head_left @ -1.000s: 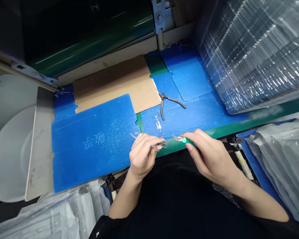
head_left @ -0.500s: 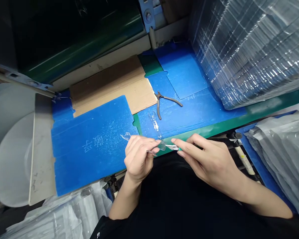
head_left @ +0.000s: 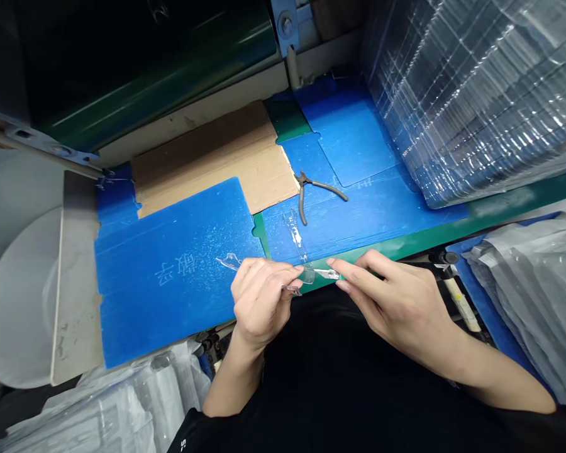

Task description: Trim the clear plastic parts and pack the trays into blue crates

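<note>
My left hand is closed around a clear plastic piece, parts of which stick out on both sides of the fist; its full shape is hidden. Between the thumb and fingers of my right hand is a utility knife, with little of its green handle showing. Its blade points left and meets or nearly meets the plastic's edge. Both hands are over the near edge of the bench. Just beyond them, another clear plastic part lies on the blue sheet. Further back rest the nippers, handles spread.
Blue sheets and brown cardboard cover the green bench. A tall stack of clear plastic trays stands at the back right. Bagged items sit low at the right, more bags at lower left. A dark green roller spans the back.
The knife blade has shifted slightly against the plastic piece, which is tilted a little differently in my left hand. Both hands keep their grips, and the view has shifted slightly.
</note>
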The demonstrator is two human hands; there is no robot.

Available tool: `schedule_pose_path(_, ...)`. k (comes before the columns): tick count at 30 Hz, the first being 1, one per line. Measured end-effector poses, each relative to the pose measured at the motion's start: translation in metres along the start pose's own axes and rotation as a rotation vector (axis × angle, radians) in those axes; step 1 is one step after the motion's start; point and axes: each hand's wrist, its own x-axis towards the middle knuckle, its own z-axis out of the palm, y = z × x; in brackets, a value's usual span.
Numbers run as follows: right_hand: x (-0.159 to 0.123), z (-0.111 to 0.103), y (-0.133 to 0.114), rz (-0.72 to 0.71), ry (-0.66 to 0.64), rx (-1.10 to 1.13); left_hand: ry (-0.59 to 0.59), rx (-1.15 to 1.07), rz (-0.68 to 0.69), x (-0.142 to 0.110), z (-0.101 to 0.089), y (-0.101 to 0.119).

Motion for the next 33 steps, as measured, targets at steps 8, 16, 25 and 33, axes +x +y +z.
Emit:
schedule_pose_path(8,0.011,0.009,0.017,0.113,0.001,0.165,-0.078,-0.435,-0.236,-0.008,0.006,0.012)
schedule_pose_path(16,0.002,0.016,0.004,-0.118,0.045,0.469,-0.079,-0.900,-0.478,-0.012,0.024,0.009)
schedule_pose_path(25,0.000,0.006,0.004,-0.143,-0.008,0.373,-0.200,-0.808,-0.390,-0.013,0.021,0.006)
schedule_pose_path(33,-0.004,-0.004,0.002,-0.146,-0.006,0.366,-0.207,-0.753,-0.376,-0.014,0.019,0.008)
